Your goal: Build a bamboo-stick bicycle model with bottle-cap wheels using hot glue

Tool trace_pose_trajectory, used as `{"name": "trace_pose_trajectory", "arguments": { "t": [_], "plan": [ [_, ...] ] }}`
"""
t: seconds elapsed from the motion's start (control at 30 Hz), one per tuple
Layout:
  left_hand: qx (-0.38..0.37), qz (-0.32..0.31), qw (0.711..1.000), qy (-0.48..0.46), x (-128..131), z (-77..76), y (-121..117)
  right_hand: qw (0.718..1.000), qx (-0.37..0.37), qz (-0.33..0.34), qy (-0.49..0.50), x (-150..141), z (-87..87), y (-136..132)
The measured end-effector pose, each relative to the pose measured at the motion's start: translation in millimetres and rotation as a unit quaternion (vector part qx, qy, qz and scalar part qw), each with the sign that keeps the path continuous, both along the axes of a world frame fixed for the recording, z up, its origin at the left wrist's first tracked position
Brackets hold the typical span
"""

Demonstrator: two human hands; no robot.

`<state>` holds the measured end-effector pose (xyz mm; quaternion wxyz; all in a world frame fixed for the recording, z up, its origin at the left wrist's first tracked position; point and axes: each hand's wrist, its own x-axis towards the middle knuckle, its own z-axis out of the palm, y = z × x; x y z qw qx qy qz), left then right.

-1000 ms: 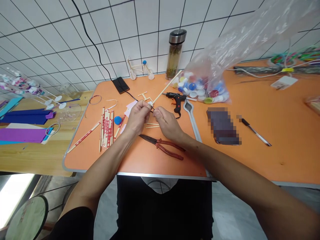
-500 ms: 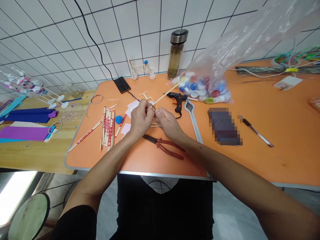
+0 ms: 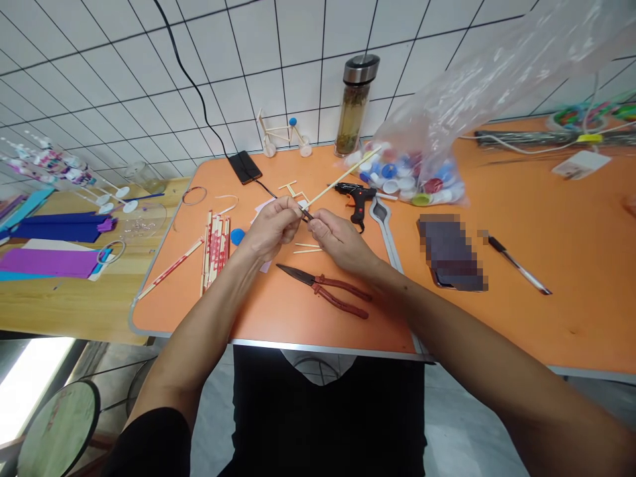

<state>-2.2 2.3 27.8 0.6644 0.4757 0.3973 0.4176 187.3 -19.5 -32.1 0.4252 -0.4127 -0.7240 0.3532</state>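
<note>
While left hand (image 3: pixel 271 228) and right hand (image 3: pixel 338 244) pinch its dark end, wooden stick (image 3: pixel 342 179) runs up-right from the fingers (image 3: pixel 298 212), left nearer.

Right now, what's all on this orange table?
Pliers: one pair, red handles, below the hands.
Chopsticks: a bundle, red-printed wrappers, left of the hands.
Glue gun: one, black, beyond the hands.
Bottle caps: many, mixed colours, in a clear bag at back right.
Flask: one, glass and steel, by the wall.
Phone: one, black, back left.
Craft knife: one, black and silver, right.
Wooden stick: one, pale, between the hands.
Left hand: one, gripping the stick.
Right hand: one, at the stick's dark end.
</note>
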Motion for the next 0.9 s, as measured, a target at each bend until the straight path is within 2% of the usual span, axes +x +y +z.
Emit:
{"name": "trace_pose_trajectory", "arguments": {
  "t": [0.23, 0.33, 0.47, 0.6, 0.73, 0.8, 0.9],
  "plan": [
    [-0.083, -0.116, 0.989, -0.041, -17, -5.5, 12, 0.998, 0.039, -0.017, -0.050, 6, -1.3, 2],
    [-0.125, -0.159, 0.978, -0.043, -22, -6.6, 16, 0.997, 0.052, 0.003, -0.061, 9, -2.2, 4],
    [-0.126, -0.168, 0.977, -0.047, -21, -7.1, 13, 0.996, 0.068, 0.036, -0.038, 12, -3.0, 6],
    [-0.053, -0.094, 0.993, -0.056, -8, -10.9, 4, 0.999, 0.037, 0.019, 0.005, 8, -3.7, 4],
    [0.069, 0.040, 0.997, -0.015, 6, -21.4, -2, 0.996, -0.022, 0.003, 0.091, -5, -5.4, -3],
    [0.169, 0.102, 0.979, 0.048, 11, -28.0, -3, 0.988, -0.059, 0.002, 0.140, -13, -6.2, -7],
    [0.294, 0.157, 0.933, 0.137, 13, -35.6, -4, 0.979, -0.099, 0.010, 0.178, -19, -5.5, -10]
  ]
}}
